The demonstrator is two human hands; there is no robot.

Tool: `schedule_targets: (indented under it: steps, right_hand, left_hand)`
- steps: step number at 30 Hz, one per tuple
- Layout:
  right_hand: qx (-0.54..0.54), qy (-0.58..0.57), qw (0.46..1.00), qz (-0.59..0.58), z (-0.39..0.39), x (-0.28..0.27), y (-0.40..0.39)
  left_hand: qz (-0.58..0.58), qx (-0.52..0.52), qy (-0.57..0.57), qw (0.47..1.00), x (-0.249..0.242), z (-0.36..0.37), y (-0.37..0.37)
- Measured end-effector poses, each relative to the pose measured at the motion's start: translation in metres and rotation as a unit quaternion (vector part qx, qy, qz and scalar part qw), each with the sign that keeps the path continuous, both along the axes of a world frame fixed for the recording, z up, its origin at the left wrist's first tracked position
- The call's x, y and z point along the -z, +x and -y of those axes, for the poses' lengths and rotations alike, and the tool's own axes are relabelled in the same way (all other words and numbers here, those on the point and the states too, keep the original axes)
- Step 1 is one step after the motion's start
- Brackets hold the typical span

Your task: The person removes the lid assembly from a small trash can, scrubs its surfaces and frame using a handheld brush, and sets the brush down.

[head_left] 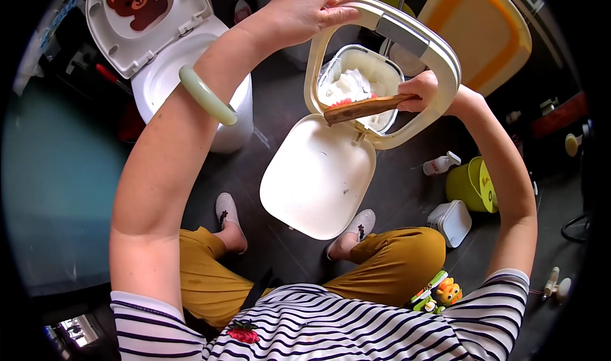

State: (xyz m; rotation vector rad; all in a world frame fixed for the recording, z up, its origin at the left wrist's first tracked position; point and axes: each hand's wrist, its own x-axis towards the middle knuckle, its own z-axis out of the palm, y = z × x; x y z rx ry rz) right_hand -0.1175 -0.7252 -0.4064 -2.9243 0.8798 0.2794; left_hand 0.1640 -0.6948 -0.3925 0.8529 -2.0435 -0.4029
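Observation:
My left hand (312, 12) grips the top edge of a cream lid frame (439, 52), thumb over the rim. The frame is tilted up, and its white flap (318, 176) hangs open below it. In the frame's opening, my right hand (423, 92) is closed round the handle of a wooden brush (363, 110). Red bristles show along the brush's far side, and its head reaches the frame's lower left inner edge. Behind the frame stands a white bin (388, 73) with crumpled white tissue (350, 86) inside.
A toilet (153, 75) with a raised bear-print lid is at left. At right stand a spray bottle (440, 164), a green bucket (470, 186) and a white plastic tub (455, 224). An orange-stained cream board (487, 30) leans at the back. A toy (439, 292) lies near my right knee.

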Motion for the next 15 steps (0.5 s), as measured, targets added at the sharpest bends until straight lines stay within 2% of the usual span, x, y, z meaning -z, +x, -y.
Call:
schedule_targets:
  steps: [3,6,7,8,9,10,12,15]
  right_hand:
    - [-0.01,-0.009,1.0,0.005,0.008,0.005,0.008]
    - [-0.02,-0.044,0.999,0.016,0.009,0.011,0.024]
    - [0.014,-0.021,1.0,0.013,0.008,0.012,0.025]
    - [0.048,0.002,0.999,0.009,0.008,0.012,0.025]
    - [0.036,0.016,0.999,-0.003,0.009,0.011,0.019]
    - [0.036,0.016,0.999,-0.007,0.012,0.008,0.01]
    - [0.042,0.022,0.998,-0.038,0.013,-0.001,0.0]
    - [0.084,0.057,0.993,-0.053,0.007,-0.016,0.015]
  left_hand:
    - [-0.038,0.027,0.021,0.999,0.001,0.0,-0.005]
    - [-0.005,-0.003,-0.014,1.0,-0.001,-0.003,-0.009]
    - [-0.005,-0.002,-0.014,1.0,-0.004,-0.008,-0.007]
    - [-0.002,0.019,0.038,0.999,-0.009,-0.012,-0.002]
    - [0.0,0.039,0.088,0.995,-0.014,-0.016,0.0]
    - [-0.003,0.039,0.088,0.995,-0.011,-0.013,-0.001]
    - [-0.049,0.053,0.009,0.997,0.0,-0.006,-0.004]
    - [-0.016,0.015,0.008,1.0,0.006,0.005,-0.011]
